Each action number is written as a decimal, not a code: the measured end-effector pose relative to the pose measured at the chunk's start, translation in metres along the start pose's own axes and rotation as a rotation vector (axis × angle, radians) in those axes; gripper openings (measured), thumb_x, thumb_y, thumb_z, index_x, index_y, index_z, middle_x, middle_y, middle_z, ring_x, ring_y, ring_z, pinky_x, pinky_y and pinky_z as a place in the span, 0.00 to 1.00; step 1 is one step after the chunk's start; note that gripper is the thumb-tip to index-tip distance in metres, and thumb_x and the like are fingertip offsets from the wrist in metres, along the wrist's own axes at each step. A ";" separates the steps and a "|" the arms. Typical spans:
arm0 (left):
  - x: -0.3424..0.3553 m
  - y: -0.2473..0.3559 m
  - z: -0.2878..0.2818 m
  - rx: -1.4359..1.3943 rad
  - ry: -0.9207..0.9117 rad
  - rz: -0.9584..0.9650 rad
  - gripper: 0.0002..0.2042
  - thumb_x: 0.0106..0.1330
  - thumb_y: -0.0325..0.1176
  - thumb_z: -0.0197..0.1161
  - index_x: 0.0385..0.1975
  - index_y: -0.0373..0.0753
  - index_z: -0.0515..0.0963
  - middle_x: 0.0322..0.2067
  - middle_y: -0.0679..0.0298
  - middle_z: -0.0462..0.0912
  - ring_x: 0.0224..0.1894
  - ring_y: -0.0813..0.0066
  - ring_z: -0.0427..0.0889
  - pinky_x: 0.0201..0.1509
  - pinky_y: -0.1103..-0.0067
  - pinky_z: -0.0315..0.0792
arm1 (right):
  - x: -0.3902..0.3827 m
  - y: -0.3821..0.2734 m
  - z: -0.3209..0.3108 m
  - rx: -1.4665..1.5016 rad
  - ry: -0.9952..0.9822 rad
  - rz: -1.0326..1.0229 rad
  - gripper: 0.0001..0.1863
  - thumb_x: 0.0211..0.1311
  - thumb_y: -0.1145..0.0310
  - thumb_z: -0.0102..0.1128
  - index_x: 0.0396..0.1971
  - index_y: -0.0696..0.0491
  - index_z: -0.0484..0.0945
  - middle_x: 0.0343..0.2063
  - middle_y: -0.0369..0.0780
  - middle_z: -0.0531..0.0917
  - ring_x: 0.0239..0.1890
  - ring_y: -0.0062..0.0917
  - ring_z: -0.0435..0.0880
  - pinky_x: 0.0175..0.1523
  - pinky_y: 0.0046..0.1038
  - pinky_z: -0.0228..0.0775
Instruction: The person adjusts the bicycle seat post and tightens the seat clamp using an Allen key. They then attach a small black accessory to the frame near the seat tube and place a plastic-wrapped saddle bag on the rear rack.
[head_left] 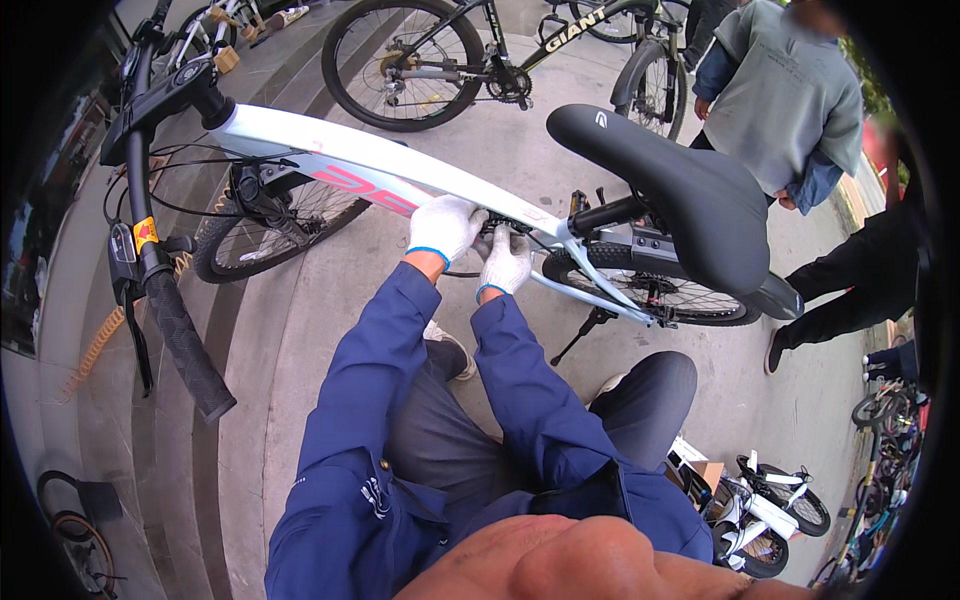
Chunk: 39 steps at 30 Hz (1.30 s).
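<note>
Has a black handlebar [187,342] at left, faces a white bike frame [370,157] across in front, curls a gloved left hand [443,228] at its lower edge and a gloved right hand [506,263] just beside, cannot tell if clamped, with a black saddle [665,185] farther right.

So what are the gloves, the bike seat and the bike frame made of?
Gloves: likely knitted cotton or similar yarn, judging by the matt, fabric-like white surface; the fibre itself is too small to tell.
Seat: probably padded synthetic leather; it looks smooth, black and softly matt.
Frame: painted pale, with a smooth sheen; probably metal, though paint hides which kind.
</note>
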<state>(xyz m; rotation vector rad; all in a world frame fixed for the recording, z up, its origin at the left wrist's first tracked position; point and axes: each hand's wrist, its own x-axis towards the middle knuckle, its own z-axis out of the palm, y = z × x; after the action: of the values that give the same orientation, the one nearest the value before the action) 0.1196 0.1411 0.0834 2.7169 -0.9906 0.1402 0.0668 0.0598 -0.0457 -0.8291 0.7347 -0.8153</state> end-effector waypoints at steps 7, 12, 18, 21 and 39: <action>-0.002 -0.002 0.002 -0.066 0.026 0.013 0.17 0.72 0.49 0.60 0.42 0.45 0.89 0.38 0.53 0.89 0.43 0.50 0.88 0.46 0.56 0.80 | -0.001 -0.001 -0.007 0.160 -0.075 -0.045 0.11 0.79 0.72 0.55 0.53 0.61 0.77 0.46 0.43 0.84 0.43 0.27 0.88 0.41 0.30 0.88; -0.001 -0.004 0.003 -0.107 0.044 0.029 0.17 0.72 0.50 0.60 0.43 0.45 0.89 0.37 0.53 0.89 0.42 0.49 0.88 0.46 0.56 0.80 | -0.001 -0.005 -0.002 0.088 -0.007 0.012 0.11 0.74 0.72 0.64 0.49 0.62 0.78 0.36 0.42 0.86 0.34 0.23 0.87 0.36 0.27 0.87; -0.002 -0.007 0.002 -0.143 0.006 0.024 0.19 0.70 0.49 0.65 0.48 0.42 0.89 0.42 0.52 0.90 0.46 0.50 0.89 0.49 0.62 0.81 | 0.004 -0.007 -0.001 0.108 -0.051 -0.068 0.14 0.74 0.77 0.62 0.55 0.64 0.78 0.40 0.44 0.87 0.36 0.26 0.88 0.37 0.28 0.88; -0.002 -0.010 0.004 -0.188 0.057 0.047 0.17 0.69 0.49 0.64 0.45 0.45 0.90 0.39 0.52 0.90 0.44 0.50 0.89 0.48 0.60 0.81 | 0.008 -0.004 -0.002 0.034 -0.049 -0.025 0.14 0.72 0.77 0.64 0.54 0.65 0.78 0.39 0.45 0.87 0.35 0.25 0.87 0.36 0.29 0.88; -0.009 -0.023 0.005 -0.239 0.015 0.048 0.17 0.69 0.43 0.67 0.53 0.42 0.87 0.46 0.55 0.91 0.49 0.58 0.90 0.55 0.69 0.81 | 0.010 0.001 -0.004 -0.063 -0.084 0.016 0.11 0.74 0.69 0.62 0.50 0.58 0.83 0.37 0.39 0.88 0.26 0.20 0.86 0.22 0.22 0.75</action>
<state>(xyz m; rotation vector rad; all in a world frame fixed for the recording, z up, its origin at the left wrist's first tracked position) 0.1274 0.1618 0.0723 2.4743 -0.9991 0.0476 0.0689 0.0505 -0.0506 -0.9079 0.6945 -0.7421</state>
